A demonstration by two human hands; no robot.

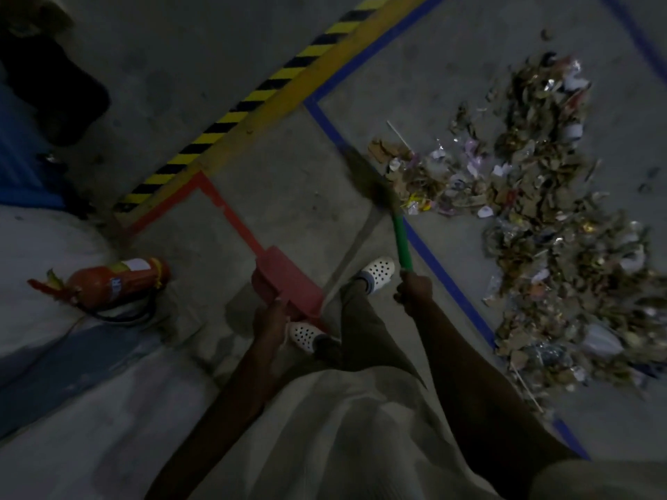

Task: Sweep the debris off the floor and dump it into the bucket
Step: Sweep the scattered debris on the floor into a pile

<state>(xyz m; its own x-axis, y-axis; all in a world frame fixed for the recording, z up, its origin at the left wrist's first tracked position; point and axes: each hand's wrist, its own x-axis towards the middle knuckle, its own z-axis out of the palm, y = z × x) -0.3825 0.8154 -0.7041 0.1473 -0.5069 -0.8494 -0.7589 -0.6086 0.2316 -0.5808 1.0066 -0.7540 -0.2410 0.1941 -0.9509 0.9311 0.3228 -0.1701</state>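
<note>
A wide heap of debris (541, 218), made of dry leaves, paper scraps and wrappers, covers the grey floor at the right. My right hand (414, 289) grips the green handle of a broom (401, 240); its dark bristles (368, 175) are blurred and meet the heap's left edge. My left hand (269, 317) holds a red dustpan (285, 279) by its handle, above the floor in front of my feet. No bucket is clearly in view.
A red fire extinguisher (112, 283) lies on the floor at the left. A yellow-and-black striped strip (252, 99) and blue floor lines (444, 268) cross the concrete. A blue object (21, 164) and a dark shape (54, 77) stand at the far left.
</note>
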